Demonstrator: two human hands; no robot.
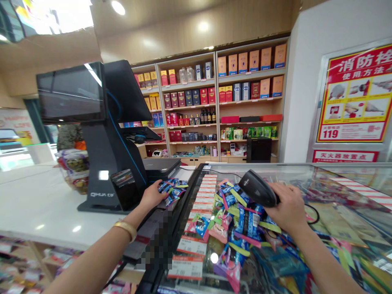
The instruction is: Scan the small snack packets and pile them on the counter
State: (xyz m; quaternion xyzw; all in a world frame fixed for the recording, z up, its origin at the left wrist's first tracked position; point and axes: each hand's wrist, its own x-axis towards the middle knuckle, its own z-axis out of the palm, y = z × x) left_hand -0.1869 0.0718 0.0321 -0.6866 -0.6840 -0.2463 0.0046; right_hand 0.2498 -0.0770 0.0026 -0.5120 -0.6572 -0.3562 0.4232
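Note:
My right hand (288, 204) is wrapped round the handle of a black barcode scanner (257, 188), its head pointing left over a glass-topped counter. Under the scanner lies a loose pile of small wrapped candy packets (248, 222), blue with pink and green ends. My left hand (154, 195), with a gold bracelet on the wrist, reaches to the left of the counter's dark edge. Its fingers are curled at a smaller bunch of the same blue packets (174, 191), partly gripping them. The undersides of those fingers are hidden.
A black checkout terminal (113, 163) with two screens stands on the white counter (55, 212) beside my left arm. Plastic jars (73, 167) sit behind it. Price labels (185, 267) line the glass counter. Shelves of boxed goods (190, 98) fill the back wall.

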